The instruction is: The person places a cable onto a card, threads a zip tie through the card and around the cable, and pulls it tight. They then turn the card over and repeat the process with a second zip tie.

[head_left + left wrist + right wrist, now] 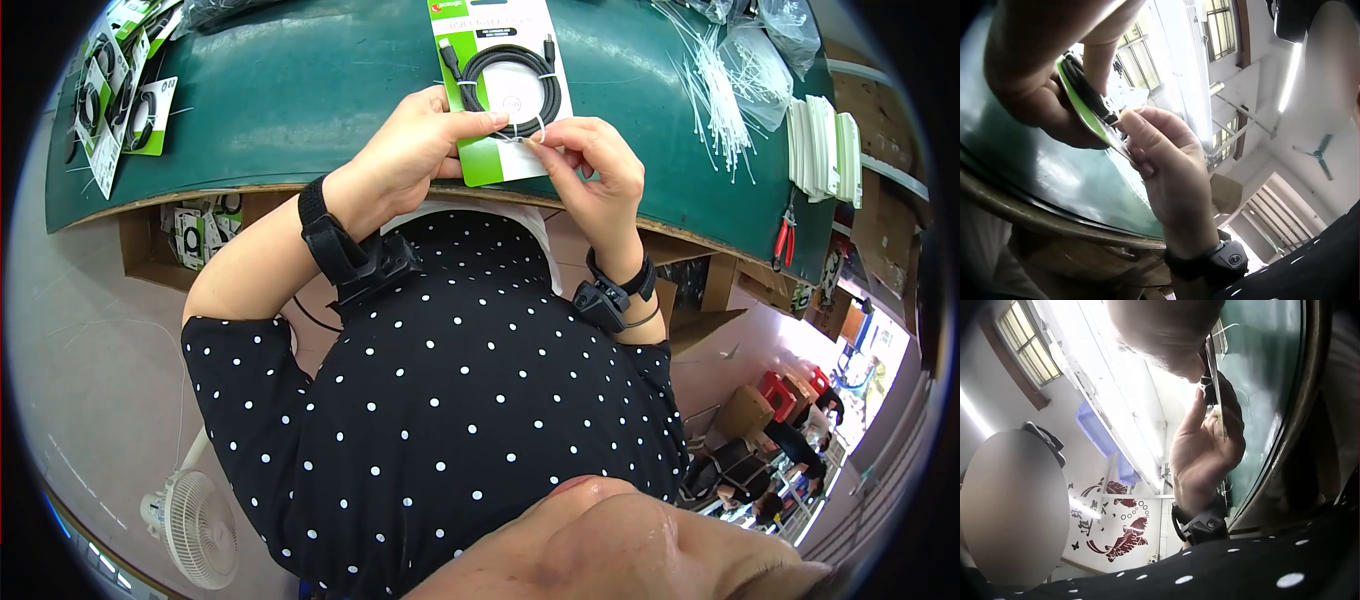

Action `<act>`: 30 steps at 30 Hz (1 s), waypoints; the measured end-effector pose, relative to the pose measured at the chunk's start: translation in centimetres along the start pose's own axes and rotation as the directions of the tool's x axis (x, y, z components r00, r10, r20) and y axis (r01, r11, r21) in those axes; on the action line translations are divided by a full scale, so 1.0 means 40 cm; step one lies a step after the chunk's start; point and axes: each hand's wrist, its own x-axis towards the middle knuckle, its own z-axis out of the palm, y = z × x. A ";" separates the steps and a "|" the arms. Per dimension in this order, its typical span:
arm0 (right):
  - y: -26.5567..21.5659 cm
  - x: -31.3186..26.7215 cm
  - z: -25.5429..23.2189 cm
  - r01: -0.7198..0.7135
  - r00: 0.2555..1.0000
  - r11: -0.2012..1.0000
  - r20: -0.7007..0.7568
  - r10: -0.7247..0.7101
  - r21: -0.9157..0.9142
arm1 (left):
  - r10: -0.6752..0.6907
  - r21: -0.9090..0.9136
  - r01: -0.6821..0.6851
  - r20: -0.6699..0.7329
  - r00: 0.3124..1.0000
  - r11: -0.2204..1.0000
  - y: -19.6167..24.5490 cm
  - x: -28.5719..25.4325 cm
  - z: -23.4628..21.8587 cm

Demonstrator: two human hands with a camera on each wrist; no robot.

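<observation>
A green-and-white packaging card point(512, 88) with a coiled black cable point(552, 100) on its front is held over the near edge of the table. My left hand point(425, 140) grips the card's left side, thumb on the front by the bottom of the coil and fingers behind. At the coil's lower end, my right hand point(600, 165) pinches a thin white cable tie point(542, 130) between thumb and forefinger. Two more white ties bind the coil's upper sides. The left wrist view shows the right fingertips right at the cable point(1082, 84) and the card's edge.
Loose white cable ties point(715, 95) lie in a pile on the green table point(320, 75). Stacked cards point(822, 150) and red-handled cutters point(786, 238) sit at the right. Carded cables point(110, 95) are heaped at the left. Plastic bags point(785, 30) lie at the back right.
</observation>
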 end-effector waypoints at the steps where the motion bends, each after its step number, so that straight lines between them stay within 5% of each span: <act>1: -0.001 0.001 -0.002 -0.018 1.000 1.000 0.006 0.018 0.012 | 0.001 0.000 -0.001 0.000 1.000 1.000 0.000 0.000 -0.001; 8: -0.005 0.001 -0.013 -0.039 0.999 0.995 0.027 0.036 0.096 | -0.052 -0.076 0.058 0.073 0.996 0.995 -0.002 0.011 -0.025; 12: -0.005 -0.011 -0.042 -0.163 0.983 0.969 0.113 0.144 0.187 | -0.001 -0.054 0.004 0.054 0.999 0.999 -0.007 0.001 -0.019; 15: -0.013 0.000 -0.058 -0.511 0.849 0.799 0.332 0.412 0.316 | 0.090 0.073 -0.091 0.020 0.996 0.993 -0.014 -0.007 -0.008; 17: 0.000 0.001 -0.068 -0.543 0.826 0.766 0.385 0.412 0.346 | 0.135 0.139 -0.135 0.011 0.991 0.981 -0.020 -0.008 -0.005; 20: 0.002 0.013 -0.083 -0.597 0.778 0.701 0.494 0.388 0.390 | 0.442 0.340 -0.440 0.076 0.894 0.831 -0.032 -0.003 -0.005; 23: -0.036 0.038 -0.102 -0.797 0.595 0.464 0.632 0.497 0.386 | 0.480 0.488 -0.465 0.103 0.871 0.739 -0.040 0.001 -0.016; 27: -0.032 0.033 -0.108 -0.809 0.587 0.332 0.678 0.442 0.485 | 0.529 0.554 -0.486 0.096 0.843 0.676 -0.039 0.000 -0.007; 30: -0.026 0.024 -0.107 -0.781 0.624 0.350 0.647 0.438 0.517 | 0.521 0.545 -0.476 0.083 0.850 0.690 -0.041 0.005 -0.008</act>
